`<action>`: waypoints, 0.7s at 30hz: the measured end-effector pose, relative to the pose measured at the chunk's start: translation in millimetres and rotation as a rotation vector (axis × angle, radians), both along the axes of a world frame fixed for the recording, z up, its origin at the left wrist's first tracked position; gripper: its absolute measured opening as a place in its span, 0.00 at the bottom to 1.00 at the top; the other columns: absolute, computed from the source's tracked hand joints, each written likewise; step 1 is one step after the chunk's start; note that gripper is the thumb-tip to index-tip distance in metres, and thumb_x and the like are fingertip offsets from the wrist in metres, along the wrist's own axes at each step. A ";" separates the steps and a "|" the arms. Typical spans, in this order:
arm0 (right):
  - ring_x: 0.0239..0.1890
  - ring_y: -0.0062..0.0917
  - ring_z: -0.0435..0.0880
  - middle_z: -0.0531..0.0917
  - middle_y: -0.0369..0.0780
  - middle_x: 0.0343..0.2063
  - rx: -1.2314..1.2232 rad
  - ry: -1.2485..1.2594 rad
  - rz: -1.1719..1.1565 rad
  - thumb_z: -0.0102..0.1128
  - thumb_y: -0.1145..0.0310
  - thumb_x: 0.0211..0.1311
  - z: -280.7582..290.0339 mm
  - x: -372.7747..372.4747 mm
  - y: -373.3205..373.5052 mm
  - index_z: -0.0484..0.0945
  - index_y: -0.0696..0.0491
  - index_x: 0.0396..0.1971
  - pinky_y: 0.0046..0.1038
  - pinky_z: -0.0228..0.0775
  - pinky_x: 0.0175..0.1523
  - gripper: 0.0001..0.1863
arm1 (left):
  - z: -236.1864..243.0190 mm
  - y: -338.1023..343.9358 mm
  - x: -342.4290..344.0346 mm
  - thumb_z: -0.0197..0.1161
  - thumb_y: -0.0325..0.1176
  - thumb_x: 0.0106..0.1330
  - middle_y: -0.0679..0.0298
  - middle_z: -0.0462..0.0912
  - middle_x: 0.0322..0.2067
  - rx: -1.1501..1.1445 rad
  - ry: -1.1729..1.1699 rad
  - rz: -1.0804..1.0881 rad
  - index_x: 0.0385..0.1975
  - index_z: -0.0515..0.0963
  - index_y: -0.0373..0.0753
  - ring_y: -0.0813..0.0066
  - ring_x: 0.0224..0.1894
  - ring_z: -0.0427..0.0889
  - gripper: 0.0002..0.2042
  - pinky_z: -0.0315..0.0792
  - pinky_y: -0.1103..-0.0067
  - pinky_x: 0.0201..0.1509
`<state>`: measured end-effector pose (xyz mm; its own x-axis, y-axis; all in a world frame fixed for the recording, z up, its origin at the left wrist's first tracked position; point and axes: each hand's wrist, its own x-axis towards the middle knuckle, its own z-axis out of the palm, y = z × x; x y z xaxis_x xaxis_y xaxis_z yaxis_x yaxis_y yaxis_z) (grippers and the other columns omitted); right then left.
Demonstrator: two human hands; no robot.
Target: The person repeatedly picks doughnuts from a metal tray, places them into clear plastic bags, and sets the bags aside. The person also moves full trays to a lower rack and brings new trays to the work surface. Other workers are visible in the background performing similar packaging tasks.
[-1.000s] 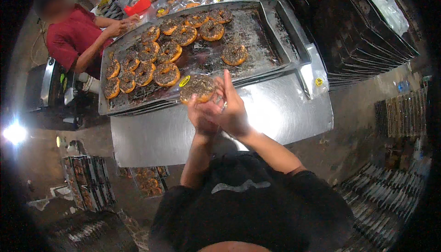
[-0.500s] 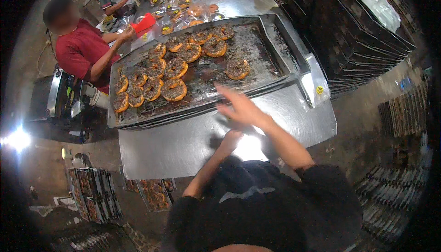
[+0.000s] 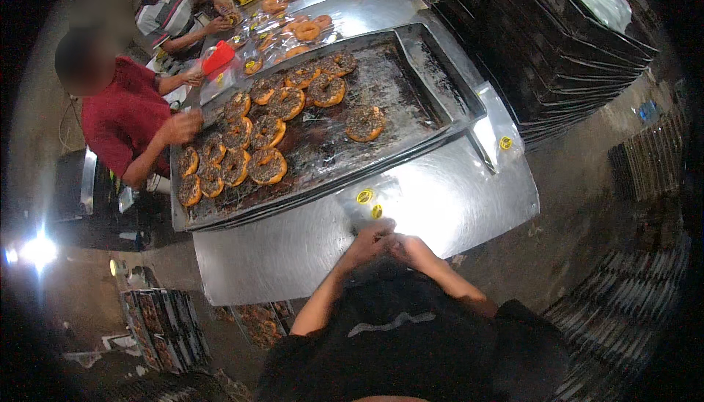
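Left hand (image 3: 368,243), closed, apparently grips labelled bags (image 3: 380,198) (presumably for steadiness). Right hand (image 3: 413,250) meets it, grasp unclear; doughnuts (image 3: 366,129) lie beyond.

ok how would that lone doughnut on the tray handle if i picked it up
The doughnut is probably soft and light, given its puffy ring; its crumbly dark topping may shed; lying flat, it likely won't roll.

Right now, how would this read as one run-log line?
left hand, right hand: close together at clear plastic, grip unclear | tray: dark-topped doughnuts | co-worker: beside tray
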<state>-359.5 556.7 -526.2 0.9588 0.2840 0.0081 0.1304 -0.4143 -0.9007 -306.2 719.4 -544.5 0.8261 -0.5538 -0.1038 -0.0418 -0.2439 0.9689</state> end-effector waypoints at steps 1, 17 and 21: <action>0.24 0.26 0.78 0.78 0.44 0.23 0.070 -0.083 -0.012 0.53 0.70 0.58 -2.9 -6.9 -1.9 0.72 0.57 0.38 0.29 0.68 0.28 0.10 | -8.8 6.2 1.8 0.58 0.32 0.59 0.58 0.81 0.33 0.130 0.123 -0.099 0.34 0.77 0.32 0.73 0.36 0.78 0.10 0.70 0.77 0.41; 0.53 0.30 0.68 0.70 0.42 0.51 1.720 0.492 0.017 0.46 0.52 0.62 98.0 100.5 44.6 0.58 0.57 0.57 0.32 0.58 0.60 0.30 | 93.4 -28.0 24.0 0.60 0.34 0.56 0.62 0.75 0.35 -0.999 0.252 0.786 0.47 0.70 0.41 0.69 0.37 0.77 0.18 0.74 0.78 0.37; 0.50 0.33 0.72 0.74 0.43 0.47 1.175 0.827 0.150 0.47 0.54 0.62 72.8 97.1 67.7 0.64 0.55 0.54 0.35 0.65 0.53 0.26 | 24.5 56.3 40.3 0.51 0.37 0.64 0.65 0.74 0.38 -1.200 0.600 0.604 0.50 0.65 0.41 0.71 0.39 0.75 0.16 0.70 0.66 0.49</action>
